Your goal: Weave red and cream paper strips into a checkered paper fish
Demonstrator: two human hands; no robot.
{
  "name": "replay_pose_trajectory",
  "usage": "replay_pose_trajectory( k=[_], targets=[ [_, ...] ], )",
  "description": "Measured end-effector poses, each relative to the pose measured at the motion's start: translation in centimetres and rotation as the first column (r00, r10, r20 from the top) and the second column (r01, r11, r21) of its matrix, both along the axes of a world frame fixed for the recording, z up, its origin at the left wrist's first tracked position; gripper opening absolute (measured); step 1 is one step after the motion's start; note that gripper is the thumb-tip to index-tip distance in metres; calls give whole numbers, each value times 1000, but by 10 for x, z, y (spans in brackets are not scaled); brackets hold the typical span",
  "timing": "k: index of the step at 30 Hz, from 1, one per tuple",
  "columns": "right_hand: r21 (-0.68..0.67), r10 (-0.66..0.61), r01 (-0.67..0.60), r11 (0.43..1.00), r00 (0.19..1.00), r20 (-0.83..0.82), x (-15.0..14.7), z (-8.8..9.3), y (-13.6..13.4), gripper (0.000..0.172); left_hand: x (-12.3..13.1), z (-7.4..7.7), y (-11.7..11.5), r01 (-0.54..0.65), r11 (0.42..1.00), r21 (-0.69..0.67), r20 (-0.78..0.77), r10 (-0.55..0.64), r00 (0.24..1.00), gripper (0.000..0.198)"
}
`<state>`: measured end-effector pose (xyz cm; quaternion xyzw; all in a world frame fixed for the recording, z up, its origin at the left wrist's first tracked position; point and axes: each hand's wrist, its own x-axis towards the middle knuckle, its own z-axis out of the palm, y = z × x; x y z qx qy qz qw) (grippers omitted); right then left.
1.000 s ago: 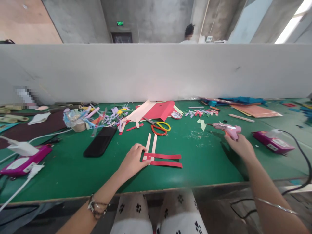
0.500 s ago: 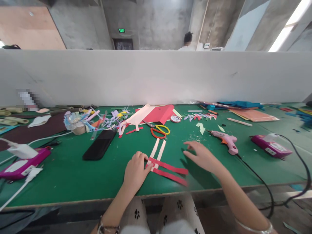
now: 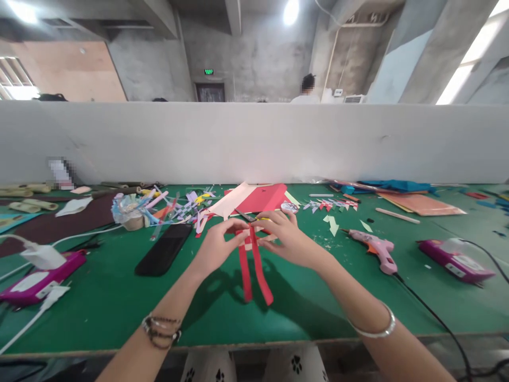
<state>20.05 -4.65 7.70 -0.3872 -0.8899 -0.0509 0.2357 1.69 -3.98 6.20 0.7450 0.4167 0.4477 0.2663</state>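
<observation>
Held up above the green table is a small weave of red and pale pink paper strips point(image 3: 244, 273), its two red tails hanging down. My left hand point(image 3: 217, 246) pinches its left side between thumb and fingers. On the other side, my right hand point(image 3: 294, 241) is closed on the weave's right edge; its fingers hide part of the pale strips. Just behind the hands lie the scissors point(image 3: 245, 215), their handles mostly covered by my right hand. Red paper point(image 3: 264, 197) and a pale pink sheet point(image 3: 234, 200) rest farther back.
A black phone point(image 3: 164, 249) lies to the left, near a purple power strip point(image 3: 59, 273). On the right are a pink glue gun point(image 3: 377, 249) with its cord and another purple power strip point(image 3: 453, 262). Paper scraps point(image 3: 191, 204) line the back, below a white partition point(image 3: 254, 140).
The woven strips have been lifted off the table and turned, so the red tails now hang toward me. My right hand has moved left and taken hold of the weave beside my left hand.
</observation>
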Motion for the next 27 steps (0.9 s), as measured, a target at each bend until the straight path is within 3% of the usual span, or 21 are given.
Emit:
replay_pose_trajectory(
  k=[4, 8, 11, 13, 14, 16, 20, 23, 27],
  targets=[
    [-48, 44, -50, 998, 992, -118, -1, 10, 18, 13, -1, 24, 13, 66, 994, 89, -42, -63, 997, 14],
    [-116, 96, -132, 984, 956, -276, 4, 6, 29, 14, -2, 26, 21, 76, 983, 168, -122, -56, 991, 13],
    [-106, -17, -22, 994, 937, -348, 10, -8, 35, 17, -3, 14, 25, -66, 943, 327, -95, 103, 990, 17],
    [14, -106, 119, 993, 926, -363, 13, -20, 38, 18, -3, 1, 28, -221, 897, 384, -9, 243, 970, 14],
    [95, -138, 181, 979, 929, -343, 13, -25, 38, 19, -2, -6, 28, -249, 895, 371, 9, 265, 964, 13],
    [267, -166, 226, 937, 960, -227, 12, -35, 37, 23, 1, -19, 28, -182, 939, 292, -35, 201, 979, 18],
    [490, -102, 51, 870, 992, 77, 0, -46, 30, 29, 9, -36, 24, -25, 989, 147, -96, 40, 995, 24],
    [537, -42, -37, 843, 990, 133, -11, -50, 26, 28, 14, -42, 21, -100, 988, 116, -94, 111, 989, 25],
    [466, 46, -99, 879, 991, 125, -15, -52, 24, 24, 14, -43, 20, -221, 963, 157, -156, 245, 957, 26]
  ],
)
